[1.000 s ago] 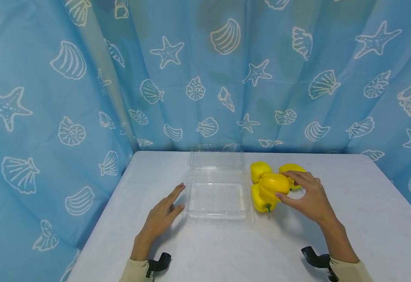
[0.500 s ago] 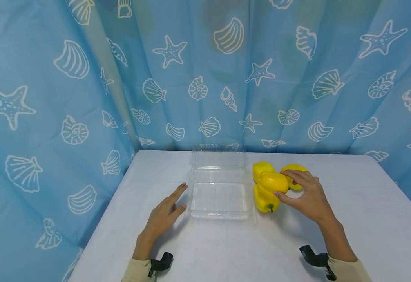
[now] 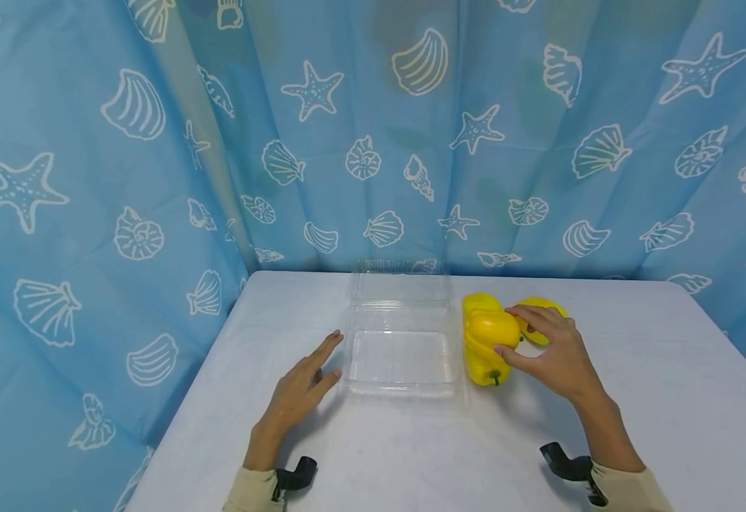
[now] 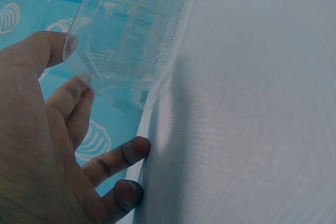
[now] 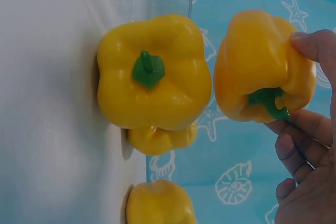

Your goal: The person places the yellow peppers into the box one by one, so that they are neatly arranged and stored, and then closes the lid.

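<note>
My right hand [image 3: 555,352] pinches a yellow bell pepper [image 3: 493,327] between thumb and fingers. In the right wrist view this pepper [image 5: 254,51] is raised off the table, its green stem turned toward the camera. Below and behind it, a front pepper [image 3: 484,366] and a back pepper [image 3: 478,301] are on the table, partly covered in the head view. A third table pepper [image 3: 544,304] lies behind my right fingers. With fingers extended, my left hand [image 3: 301,387] is at the left side of a clear plastic clamshell container [image 3: 405,387], fingertips right at its rim [image 4: 79,69].
The container stands with its lid [image 3: 401,288] tipped back toward the far table edge. A white cloth covers the table [image 3: 405,455]. A blue curtain [image 3: 373,107] printed with shells and starfish hangs behind and to the left.
My right hand has moved the held pepper slightly left, toward the container, over the other peppers. The head view has shifted a little; my left hand keeps its place beside the container.
</note>
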The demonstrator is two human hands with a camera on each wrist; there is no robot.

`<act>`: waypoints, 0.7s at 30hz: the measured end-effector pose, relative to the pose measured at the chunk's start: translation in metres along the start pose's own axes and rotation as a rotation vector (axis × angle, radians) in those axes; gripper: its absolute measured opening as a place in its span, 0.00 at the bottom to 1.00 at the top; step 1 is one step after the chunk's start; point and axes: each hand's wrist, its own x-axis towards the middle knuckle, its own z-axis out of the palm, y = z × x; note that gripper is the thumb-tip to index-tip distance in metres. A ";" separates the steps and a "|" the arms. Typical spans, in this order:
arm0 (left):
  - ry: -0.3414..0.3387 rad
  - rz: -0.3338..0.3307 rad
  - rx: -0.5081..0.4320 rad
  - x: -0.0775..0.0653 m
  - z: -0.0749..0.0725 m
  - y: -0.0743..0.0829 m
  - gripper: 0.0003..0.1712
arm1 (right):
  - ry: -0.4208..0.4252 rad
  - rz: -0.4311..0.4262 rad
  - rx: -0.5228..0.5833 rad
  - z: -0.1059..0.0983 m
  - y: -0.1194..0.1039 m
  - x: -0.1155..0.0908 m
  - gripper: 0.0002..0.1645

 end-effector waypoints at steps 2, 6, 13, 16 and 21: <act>0.001 0.002 -0.002 0.000 0.000 0.001 0.35 | 0.001 -0.006 0.001 0.001 0.000 0.001 0.38; -0.005 -0.008 0.006 0.000 0.000 0.001 0.35 | 0.002 -0.024 0.011 0.005 -0.001 0.003 0.38; -0.009 -0.020 0.018 0.001 0.002 -0.003 0.35 | -0.010 -0.024 0.016 0.014 -0.006 0.007 0.39; -0.019 -0.024 0.017 0.001 0.001 -0.004 0.35 | -0.018 -0.026 0.006 0.016 -0.008 0.008 0.39; -0.023 -0.021 0.006 0.001 0.000 -0.003 0.35 | -0.037 -0.018 0.004 0.020 -0.012 0.011 0.39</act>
